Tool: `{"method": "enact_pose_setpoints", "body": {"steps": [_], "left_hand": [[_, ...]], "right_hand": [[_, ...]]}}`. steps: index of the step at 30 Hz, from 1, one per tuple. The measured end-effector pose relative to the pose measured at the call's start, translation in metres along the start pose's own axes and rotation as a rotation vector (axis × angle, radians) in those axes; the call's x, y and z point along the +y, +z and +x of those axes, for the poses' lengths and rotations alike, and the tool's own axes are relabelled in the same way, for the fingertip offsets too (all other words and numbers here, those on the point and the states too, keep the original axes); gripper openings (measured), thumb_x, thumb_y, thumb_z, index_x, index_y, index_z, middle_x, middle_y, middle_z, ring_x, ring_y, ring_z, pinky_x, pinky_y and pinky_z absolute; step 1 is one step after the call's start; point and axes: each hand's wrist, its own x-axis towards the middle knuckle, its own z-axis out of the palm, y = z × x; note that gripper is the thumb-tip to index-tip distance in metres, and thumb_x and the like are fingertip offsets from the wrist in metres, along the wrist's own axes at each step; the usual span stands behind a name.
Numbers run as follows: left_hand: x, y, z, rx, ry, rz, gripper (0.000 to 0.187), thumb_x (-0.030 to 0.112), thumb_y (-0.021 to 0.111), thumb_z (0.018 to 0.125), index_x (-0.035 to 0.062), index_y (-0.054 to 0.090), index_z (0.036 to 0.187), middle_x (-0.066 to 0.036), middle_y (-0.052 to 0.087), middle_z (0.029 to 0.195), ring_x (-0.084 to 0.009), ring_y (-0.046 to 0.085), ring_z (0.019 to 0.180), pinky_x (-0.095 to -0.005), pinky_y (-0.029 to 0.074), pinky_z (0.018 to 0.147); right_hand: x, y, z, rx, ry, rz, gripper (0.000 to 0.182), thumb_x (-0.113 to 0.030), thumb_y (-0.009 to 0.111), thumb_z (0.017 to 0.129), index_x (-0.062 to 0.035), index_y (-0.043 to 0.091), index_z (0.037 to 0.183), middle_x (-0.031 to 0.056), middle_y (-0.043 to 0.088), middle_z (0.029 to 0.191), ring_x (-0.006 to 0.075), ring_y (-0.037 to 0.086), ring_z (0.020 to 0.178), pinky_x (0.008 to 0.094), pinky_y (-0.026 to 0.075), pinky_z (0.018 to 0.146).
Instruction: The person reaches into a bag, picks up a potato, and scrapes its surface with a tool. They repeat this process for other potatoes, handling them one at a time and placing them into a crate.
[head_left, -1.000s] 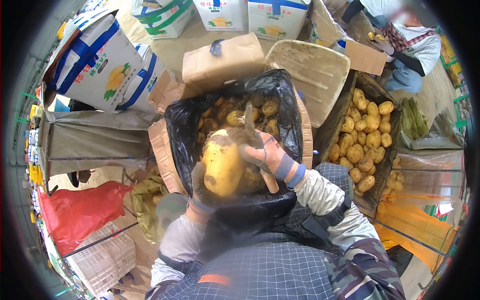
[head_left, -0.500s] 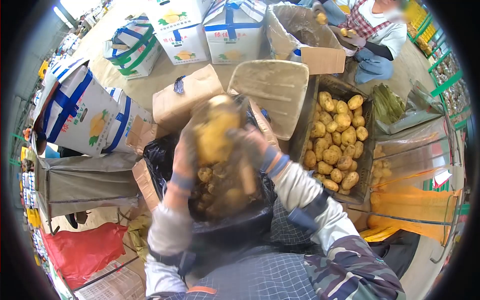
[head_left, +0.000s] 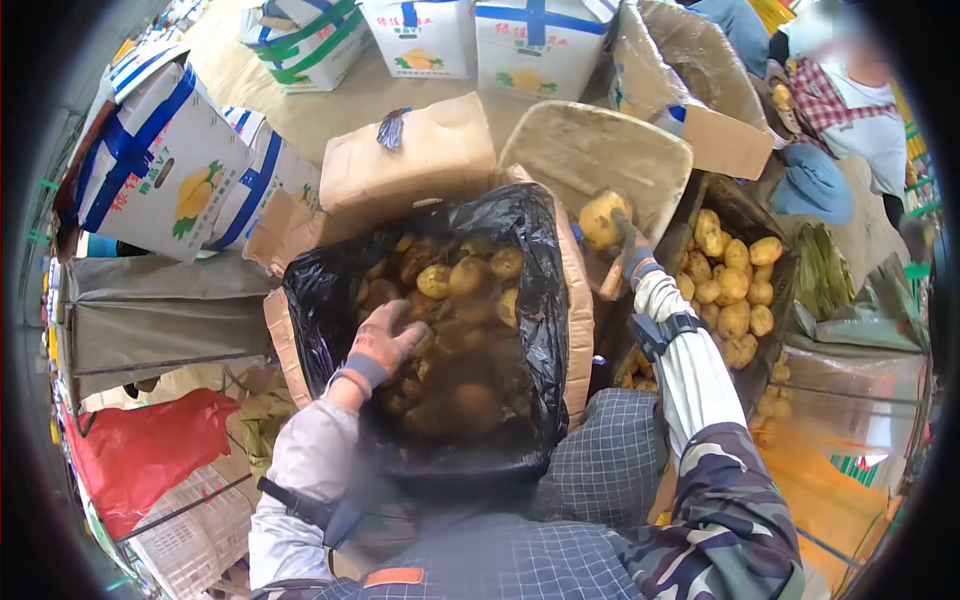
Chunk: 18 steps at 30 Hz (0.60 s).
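Note:
My left hand [head_left: 385,342], gloved, hovers over the left part of a carton lined with a black plastic bag [head_left: 545,235], its fingers spread and nothing in them. Below it lie several dirty potatoes [head_left: 468,276], blurred towards the front of the carton. To the right, my gloved right hand [head_left: 628,250] grips one large potato [head_left: 603,220] above the low edge of a shallow tan tray [head_left: 590,140]. Part of that hand's fingers is hidden behind the potato.
A dark crate [head_left: 785,225] of cleaner potatoes [head_left: 733,285] stands at the right, partly behind my right arm. Printed white cartons [head_left: 540,50] line the back and left. A co-worker [head_left: 840,100] holding a potato sits at the upper right, beside a plastic-lined carton [head_left: 690,60].
Both hands were together above the lined carton around a large potato. Now they are apart: the right has carried a potato right to the tray, and the left has lowered, fingers spread.

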Motion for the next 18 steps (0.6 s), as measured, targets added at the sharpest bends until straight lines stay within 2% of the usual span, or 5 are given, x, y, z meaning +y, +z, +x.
{"method": "enact_pose_setpoints", "body": {"steps": [5, 10, 14, 17, 18], "left_hand": [[0.008, 0.021, 0.063, 0.002, 0.151, 0.542, 0.069, 0.030, 0.076, 0.081, 0.0075, 0.052, 0.141, -0.020, 0.052, 0.143, -0.0386, 0.050, 0.132, -0.0437, 0.044, 0.109], [0.020, 0.051, 0.115, -0.211, -0.050, 0.641, 0.074, 0.028, 0.076, 0.081, 0.0084, 0.047, 0.146, -0.019, 0.047, 0.149, -0.0359, 0.045, 0.138, -0.0413, 0.042, 0.112], [-0.051, 0.065, 0.150, -0.200, 0.151, 0.721, 0.074, 0.033, 0.078, 0.080, 0.0057, 0.052, 0.143, -0.021, 0.051, 0.147, -0.0325, 0.049, 0.136, -0.0398, 0.045, 0.108], [0.025, -0.020, 0.072, -0.166, -0.105, 0.171, 0.071, 0.039, 0.081, 0.078, 0.0035, 0.059, 0.135, -0.021, 0.060, 0.137, -0.0327, 0.057, 0.128, -0.0383, 0.047, 0.105], [0.001, -0.029, 0.064, -0.073, -0.053, 0.083, 0.071, 0.044, 0.082, 0.077, 0.0007, 0.063, 0.130, -0.020, 0.069, 0.124, -0.0320, 0.063, 0.120, -0.0381, 0.047, 0.103]], "right_hand": [[-0.006, 0.016, -0.004, -0.031, -0.095, 0.444, 0.040, -0.036, 0.073, 0.082, -0.0088, 0.068, 0.112, 0.0074, 0.068, 0.092, 0.0244, 0.058, 0.067, 0.0414, 0.048, 0.059], [-0.074, 0.013, -0.094, -0.286, 0.125, 0.262, 0.037, -0.012, 0.061, 0.089, 0.0020, 0.058, 0.123, 0.0163, 0.068, 0.104, 0.0233, 0.063, 0.072, 0.0388, 0.056, 0.064], [-0.102, 0.009, -0.206, -0.331, -0.030, -0.032, 0.047, -0.033, 0.051, 0.102, 0.0006, 0.052, 0.136, 0.0158, 0.069, 0.104, 0.0174, 0.068, 0.075, 0.0316, 0.055, 0.060], [-0.110, 0.002, -0.269, -0.459, -0.208, -0.099, 0.053, -0.039, 0.049, 0.104, -0.0008, 0.048, 0.142, 0.0139, 0.070, 0.096, 0.0147, 0.067, 0.069, 0.0278, 0.054, 0.055], [-0.113, -0.003, -0.278, -0.538, -0.244, -0.126, 0.055, -0.040, 0.048, 0.105, -0.0013, 0.047, 0.143, 0.0136, 0.070, 0.094, 0.0142, 0.066, 0.067, 0.0272, 0.053, 0.054]]}}
